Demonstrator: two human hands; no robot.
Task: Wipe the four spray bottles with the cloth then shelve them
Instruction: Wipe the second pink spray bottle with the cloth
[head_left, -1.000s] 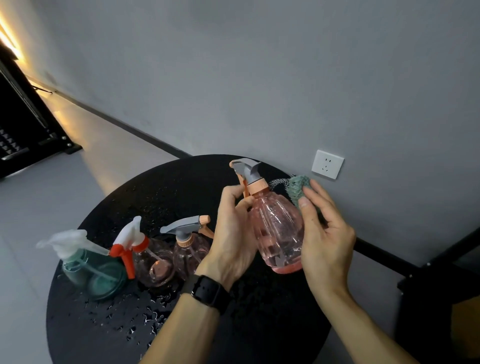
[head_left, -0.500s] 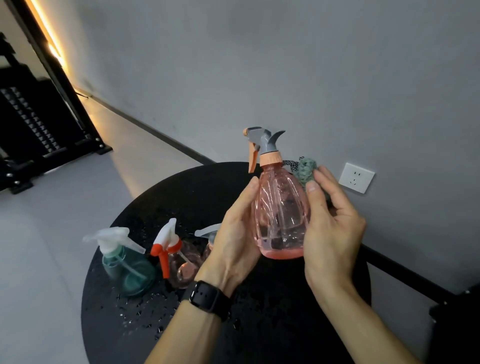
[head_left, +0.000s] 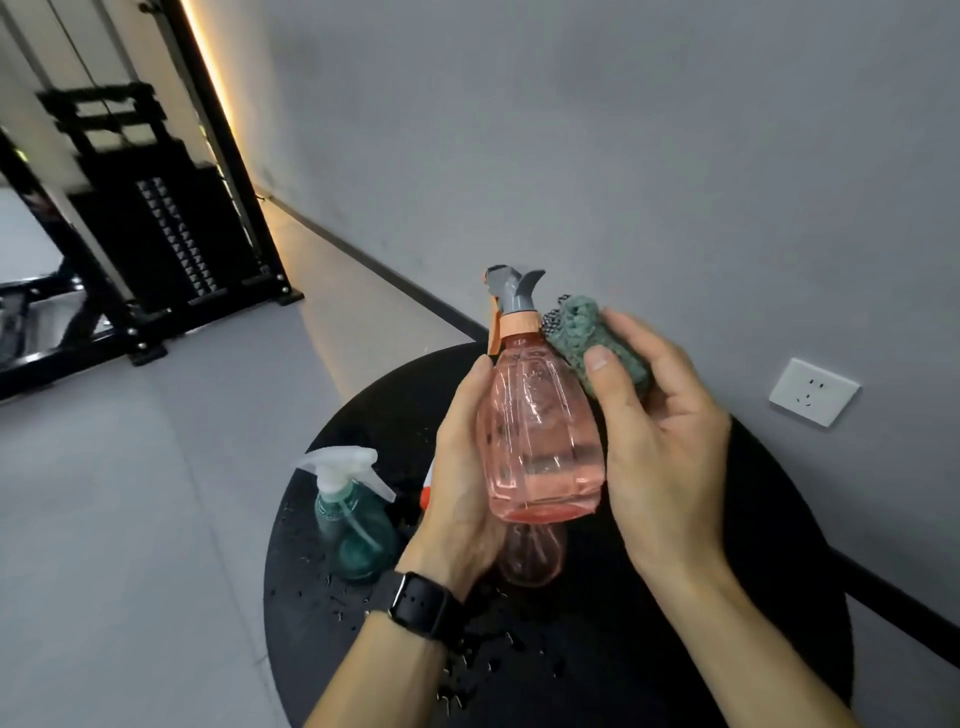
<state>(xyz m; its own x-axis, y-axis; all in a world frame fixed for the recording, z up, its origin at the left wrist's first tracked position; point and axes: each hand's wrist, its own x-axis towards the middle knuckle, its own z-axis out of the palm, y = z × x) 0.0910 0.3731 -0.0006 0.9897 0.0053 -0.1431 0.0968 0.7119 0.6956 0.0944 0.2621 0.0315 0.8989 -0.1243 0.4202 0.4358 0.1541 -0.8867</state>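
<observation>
My left hand (head_left: 460, 483) holds a pink see-through spray bottle (head_left: 540, 436) upright above the round black table (head_left: 675, 649); its sprayer head is grey and orange. My right hand (head_left: 660, 441) presses a folded green cloth (head_left: 597, 343) against the bottle's right shoulder. On the table stands a teal bottle with a white sprayer (head_left: 353, 525). A second pink bottle (head_left: 530, 556) shows below the held one. A red and white sprayer (head_left: 427, 491) peeks out behind my left hand, its bottle hidden.
Water drops (head_left: 467, 670) lie scattered over the wet tabletop. A grey wall with a white socket (head_left: 813, 392) stands close behind the table. A black metal rack (head_left: 171, 223) is at the far left across the grey floor.
The view has swung left and closer. The held pink bottle has been raised slightly and turned, and the cloth has slid onto its shoulder. The bottles on the table are now largely behind my left hand.
</observation>
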